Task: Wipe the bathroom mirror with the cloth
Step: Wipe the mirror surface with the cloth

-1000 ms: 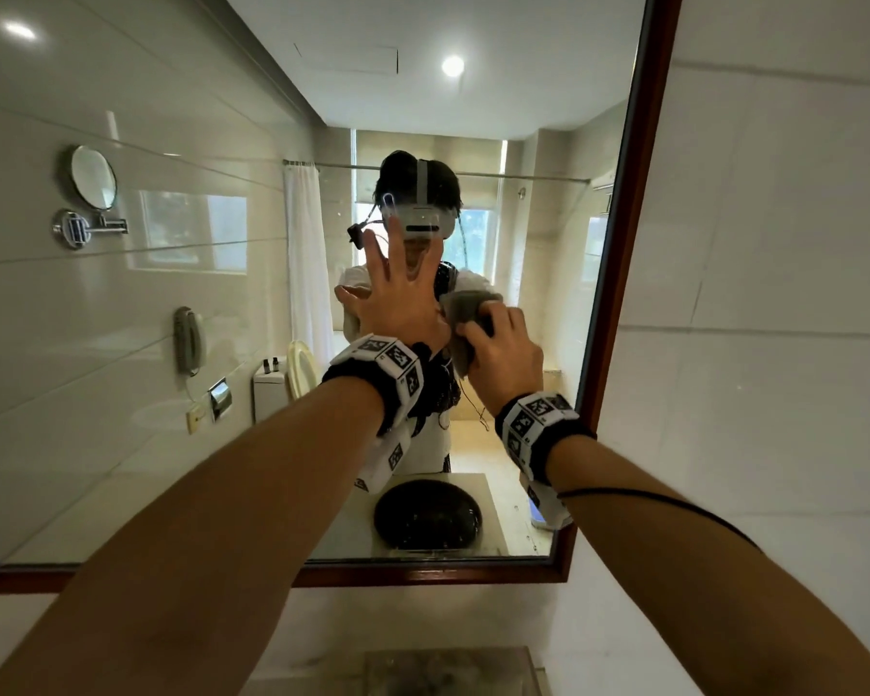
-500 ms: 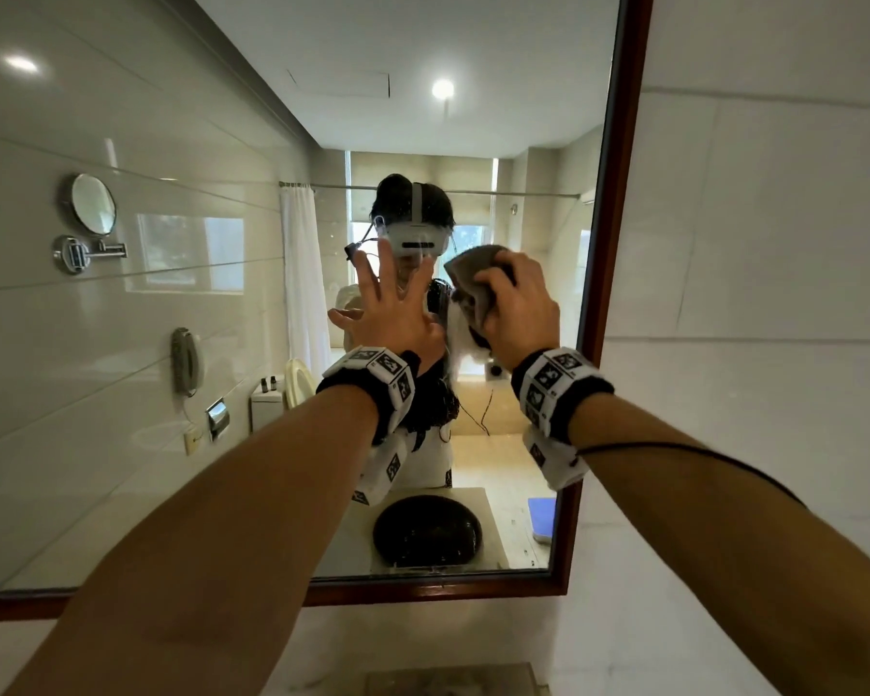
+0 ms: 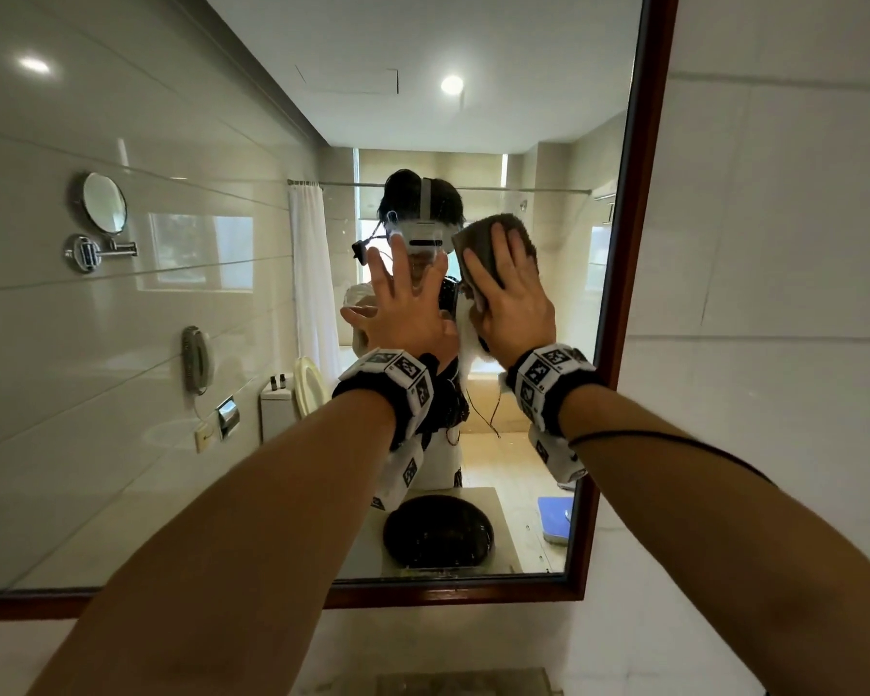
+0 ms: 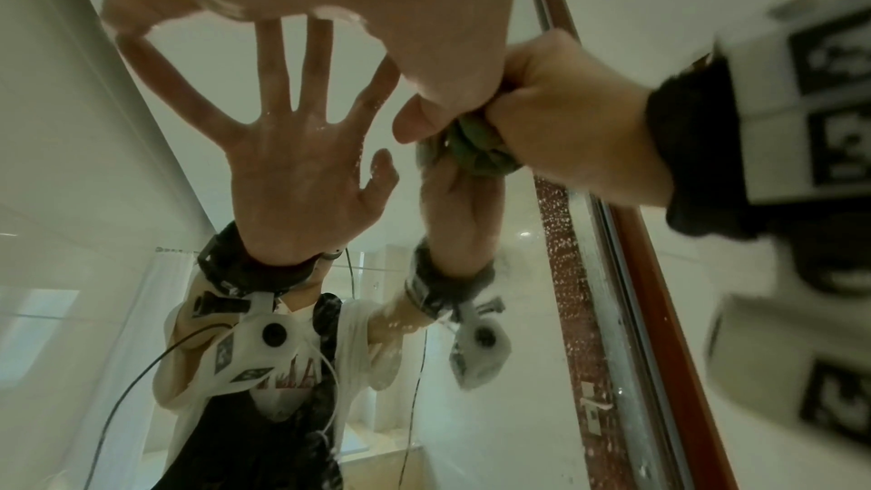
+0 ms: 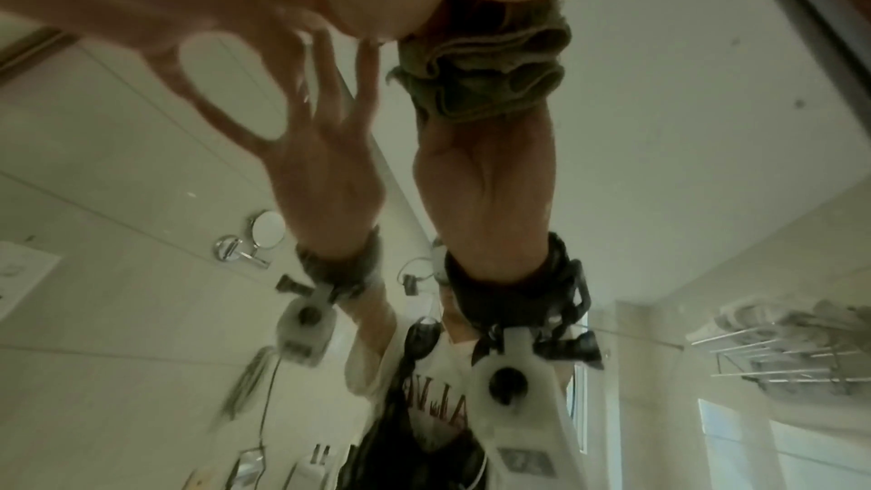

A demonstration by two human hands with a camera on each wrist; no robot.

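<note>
The bathroom mirror (image 3: 172, 344) fills the wall ahead in a dark wooden frame (image 3: 634, 243). My left hand (image 3: 403, 293) presses flat on the glass with its fingers spread, and holds nothing. Right beside it, my right hand (image 3: 511, 293) presses a grey-green cloth (image 3: 488, 238) against the glass near the right frame. Its fingers lie over the cloth and the thumb tucks the bunched lower part against the palm. The left wrist view shows the bunched cloth (image 4: 476, 151) under that hand (image 4: 556, 118). The right wrist view shows the cloth (image 5: 485, 77) against the glass.
A white tiled wall (image 3: 774, 344) runs to the right of the frame. The glass reflects a black basin (image 3: 438, 532), a round wall mirror on an arm (image 3: 104, 203), a shower curtain (image 3: 310, 273) and me. The edge of a counter (image 3: 463, 683) lies below.
My right hand has carried the cloth up and to the right across the glass, and its fingers now lie flatter over it. The left hand has stayed pressed on the mirror.
</note>
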